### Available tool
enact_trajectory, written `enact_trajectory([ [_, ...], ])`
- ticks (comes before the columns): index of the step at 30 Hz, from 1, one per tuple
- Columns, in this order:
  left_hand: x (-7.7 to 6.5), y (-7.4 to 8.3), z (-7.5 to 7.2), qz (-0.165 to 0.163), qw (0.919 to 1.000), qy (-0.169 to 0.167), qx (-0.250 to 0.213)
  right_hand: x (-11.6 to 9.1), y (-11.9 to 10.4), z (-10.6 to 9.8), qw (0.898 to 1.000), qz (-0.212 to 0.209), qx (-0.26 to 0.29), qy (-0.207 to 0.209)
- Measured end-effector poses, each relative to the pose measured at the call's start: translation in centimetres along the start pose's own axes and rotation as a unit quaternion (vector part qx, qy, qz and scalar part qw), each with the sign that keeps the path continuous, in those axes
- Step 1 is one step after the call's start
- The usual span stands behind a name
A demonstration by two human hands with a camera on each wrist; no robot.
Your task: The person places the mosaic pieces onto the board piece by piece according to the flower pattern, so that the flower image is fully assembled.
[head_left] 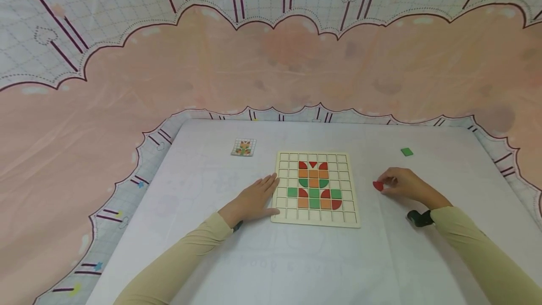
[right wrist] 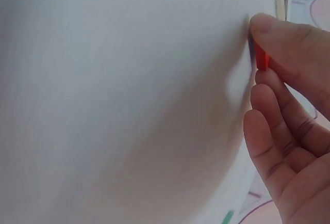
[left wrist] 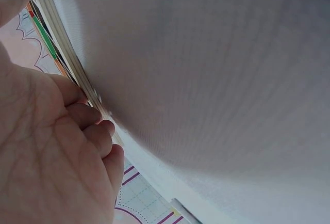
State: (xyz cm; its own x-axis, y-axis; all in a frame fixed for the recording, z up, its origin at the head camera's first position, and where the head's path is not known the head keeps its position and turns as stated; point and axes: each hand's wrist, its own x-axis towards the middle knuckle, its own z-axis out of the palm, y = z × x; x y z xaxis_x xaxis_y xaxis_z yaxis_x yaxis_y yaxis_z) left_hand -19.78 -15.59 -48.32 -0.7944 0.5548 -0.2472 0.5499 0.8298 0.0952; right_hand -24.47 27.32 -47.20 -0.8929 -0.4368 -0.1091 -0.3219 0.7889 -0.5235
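Note:
A pale square grid board [head_left: 315, 223] lies on the table, bearing a pattern of red, orange and green flat pieces. My left hand [head_left: 251, 201] rests at the board's left side, fingertips and thumb along its edge. In the left wrist view, the fingers [left wrist: 100, 131] touch the layered side of the board. To the right of the board, my right hand [head_left: 404, 185] pinches a red piece with a curved edge [head_left: 378, 186] between thumb and fingers. Close over the white tabletop, that red piece [right wrist: 262, 56] appears edge-on in the right wrist view, partly hidden by the thumb.
A small pattern card [head_left: 243, 147] with a similar picture lies beyond the board to the left. One green diamond-shaped piece [head_left: 407, 152] lies at the back right of the white table [head_left: 271, 267]. Patterned cloth [head_left: 271, 69] hangs behind the table.

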Motion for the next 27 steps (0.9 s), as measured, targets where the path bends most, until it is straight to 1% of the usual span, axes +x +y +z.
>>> enact_trajectory([
  [4,0.1,0.0,0.1,-0.002,1.0,-0.001,0.001,0.4,-1.4,0.2,1.0,-0.021,0.006,0.011],
  [10,0.2,-0.1,0.3,-0.006,1.0,-0.002,0.002,1.7,-4.8,0.9,0.997,-0.06,0.033,0.022],
  [12,0.2,-0.1,0.3,-0.006,1.0,-0.001,0.001,2.2,-6.0,1.5,0.997,-0.065,0.043,0.02],
  [17,0.2,-0.1,0.3,-0.004,1.0,0.001,0.003,3.5,-9.0,3.1,0.995,-0.074,0.063,0.001],
  [22,0.2,-0.1,0.3,-0.002,1.0,0.003,0.007,4.7,-11.6,5.0,0.993,-0.094,0.073,-0.022],
  [27,0.2,-0.1,0.2,-0.001,1.0,0.004,0.002,5.4,-13.6,6.4,0.985,-0.137,0.093,-0.049],
])
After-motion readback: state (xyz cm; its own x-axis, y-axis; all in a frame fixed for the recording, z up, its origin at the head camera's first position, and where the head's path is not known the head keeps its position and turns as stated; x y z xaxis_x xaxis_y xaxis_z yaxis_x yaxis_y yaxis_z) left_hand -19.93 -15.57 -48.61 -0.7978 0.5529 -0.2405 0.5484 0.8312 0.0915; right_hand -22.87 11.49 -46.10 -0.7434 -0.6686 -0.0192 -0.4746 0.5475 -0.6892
